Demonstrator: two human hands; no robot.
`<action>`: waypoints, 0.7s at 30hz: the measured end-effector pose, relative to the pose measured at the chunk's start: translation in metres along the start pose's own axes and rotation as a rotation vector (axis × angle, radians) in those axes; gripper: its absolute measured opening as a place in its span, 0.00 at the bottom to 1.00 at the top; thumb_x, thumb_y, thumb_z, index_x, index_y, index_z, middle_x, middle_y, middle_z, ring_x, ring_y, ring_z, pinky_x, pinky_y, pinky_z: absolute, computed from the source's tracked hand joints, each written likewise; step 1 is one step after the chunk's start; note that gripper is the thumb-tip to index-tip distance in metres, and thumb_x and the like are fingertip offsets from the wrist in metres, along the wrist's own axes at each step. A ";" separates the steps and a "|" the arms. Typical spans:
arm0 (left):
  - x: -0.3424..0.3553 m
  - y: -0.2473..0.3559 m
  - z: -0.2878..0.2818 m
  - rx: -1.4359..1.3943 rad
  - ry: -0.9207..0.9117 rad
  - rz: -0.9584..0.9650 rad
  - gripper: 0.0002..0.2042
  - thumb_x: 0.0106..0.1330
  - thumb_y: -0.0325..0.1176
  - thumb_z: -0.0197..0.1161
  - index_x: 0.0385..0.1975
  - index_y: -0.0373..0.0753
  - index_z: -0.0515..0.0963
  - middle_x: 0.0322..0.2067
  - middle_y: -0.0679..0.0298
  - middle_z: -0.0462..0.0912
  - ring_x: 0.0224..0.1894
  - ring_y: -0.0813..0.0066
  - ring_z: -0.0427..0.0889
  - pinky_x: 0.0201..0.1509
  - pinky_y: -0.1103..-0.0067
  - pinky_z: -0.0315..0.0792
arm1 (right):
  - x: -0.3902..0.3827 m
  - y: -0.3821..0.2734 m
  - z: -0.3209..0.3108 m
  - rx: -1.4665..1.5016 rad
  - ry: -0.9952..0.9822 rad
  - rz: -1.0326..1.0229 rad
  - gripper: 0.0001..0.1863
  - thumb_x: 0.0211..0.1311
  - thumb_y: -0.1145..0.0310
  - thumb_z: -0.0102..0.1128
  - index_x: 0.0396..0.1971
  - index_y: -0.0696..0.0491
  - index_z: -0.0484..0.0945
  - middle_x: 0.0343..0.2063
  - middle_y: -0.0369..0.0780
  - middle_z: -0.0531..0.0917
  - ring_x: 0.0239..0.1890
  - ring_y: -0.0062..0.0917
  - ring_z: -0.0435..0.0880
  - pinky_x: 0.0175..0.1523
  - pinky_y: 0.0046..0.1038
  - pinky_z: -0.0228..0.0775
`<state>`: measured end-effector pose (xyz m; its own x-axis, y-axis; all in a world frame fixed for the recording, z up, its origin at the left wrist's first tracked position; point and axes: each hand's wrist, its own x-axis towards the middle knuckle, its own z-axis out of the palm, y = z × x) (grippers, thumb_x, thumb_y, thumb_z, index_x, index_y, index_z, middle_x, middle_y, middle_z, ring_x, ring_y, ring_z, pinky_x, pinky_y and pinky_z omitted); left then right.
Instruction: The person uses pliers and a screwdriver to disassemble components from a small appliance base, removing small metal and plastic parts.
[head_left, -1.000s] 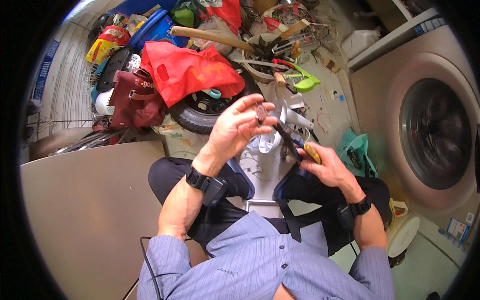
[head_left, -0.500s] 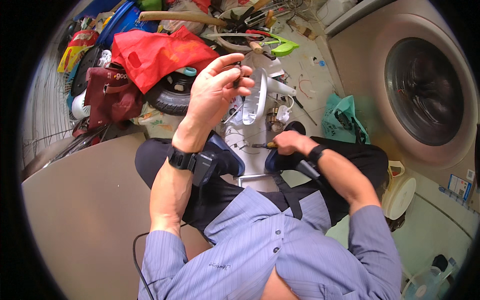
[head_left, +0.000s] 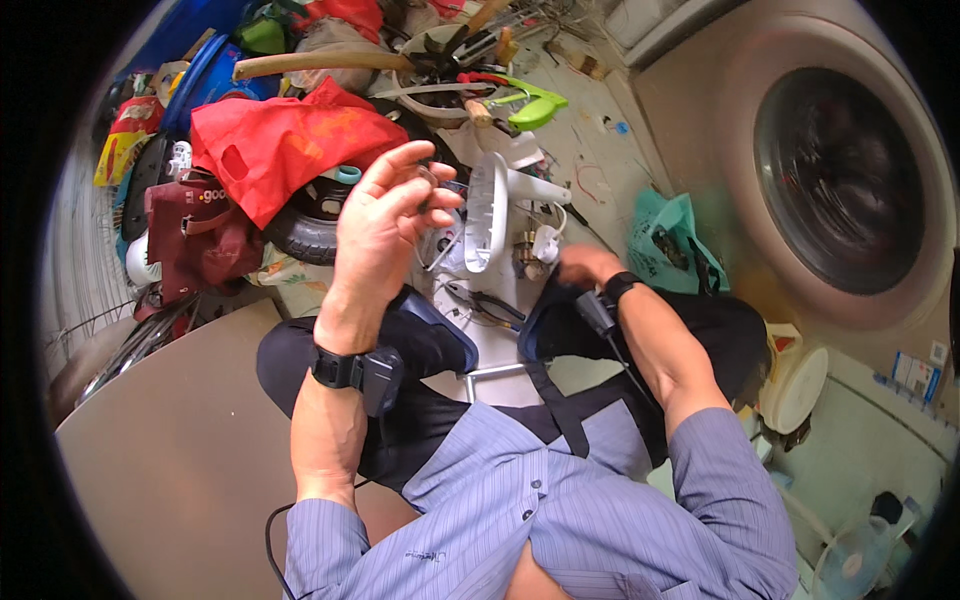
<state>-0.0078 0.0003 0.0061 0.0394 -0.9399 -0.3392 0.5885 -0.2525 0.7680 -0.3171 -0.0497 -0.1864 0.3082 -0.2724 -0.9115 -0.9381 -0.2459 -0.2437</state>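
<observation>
Clutter filled the floor ahead of the seated person, and reading it from the left: a maroon bag (head_left: 195, 235) leaned against a red cloth sack (head_left: 285, 140), which lay draped over a black tyre (head_left: 305, 235). Nearer, at the lower left, a bare brown tabletop (head_left: 170, 440) met the person's knee.

Next came the left hand (head_left: 385, 215), raised well above the lap with the palm turned toward the face. Its fingers were loosely spread, while thumb and forefinger pinched a small dark part (head_left: 428, 178) (too small to identify) at the tips. A black wrist device (head_left: 360, 372) sat on that forearm.

Just right of the raised hand stood the white plastic housing (head_left: 490, 210), a flat round shell set on edge with a short spout pointing right. Its long axis ran up and away from the person, and loose wires trailed below it. On the white surface between the knees lay a pair of dark pliers (head_left: 485, 305).

The right hand (head_left: 585, 265) sat lower, near the base of the housing and just right of it; motion blur hid whether it was open or gripping anything. Of the two hands it was the nearer to the housing's base, while the left one hovered level with the housing's upper rim.

Further right lay a teal bag (head_left: 675, 240), and beyond it the washing machine (head_left: 840, 180).
</observation>
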 end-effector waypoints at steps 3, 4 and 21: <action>0.013 -0.010 0.016 -0.121 -0.113 -0.089 0.24 0.63 0.19 0.52 0.62 0.33 0.69 0.54 0.48 0.78 0.51 0.57 0.83 0.53 0.69 0.80 | 0.053 0.088 0.006 -0.024 0.468 0.093 0.12 0.56 0.67 0.56 0.31 0.58 0.85 0.39 0.54 0.85 0.41 0.49 0.85 0.47 0.45 0.77; 0.014 -0.010 0.019 -0.149 -0.106 -0.122 0.26 0.61 0.18 0.52 0.63 0.33 0.68 0.55 0.48 0.77 0.53 0.55 0.82 0.56 0.67 0.79 | 0.066 0.099 0.006 0.057 0.570 0.132 0.13 0.57 0.68 0.55 0.34 0.59 0.84 0.40 0.55 0.85 0.42 0.51 0.85 0.48 0.46 0.77; 0.023 -0.022 0.020 -0.213 -0.129 -0.186 0.29 0.61 0.16 0.54 0.65 0.35 0.66 0.57 0.52 0.75 0.56 0.52 0.80 0.57 0.66 0.79 | 0.097 0.089 -0.009 0.035 0.666 0.070 0.17 0.64 0.72 0.46 0.52 0.56 0.69 0.37 0.56 0.84 0.41 0.54 0.83 0.46 0.54 0.74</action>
<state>-0.0363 -0.0200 -0.0077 -0.1794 -0.9069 -0.3813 0.7324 -0.3819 0.5637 -0.3691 -0.1069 -0.2936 0.2679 -0.8054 -0.5287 -0.9605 -0.1801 -0.2123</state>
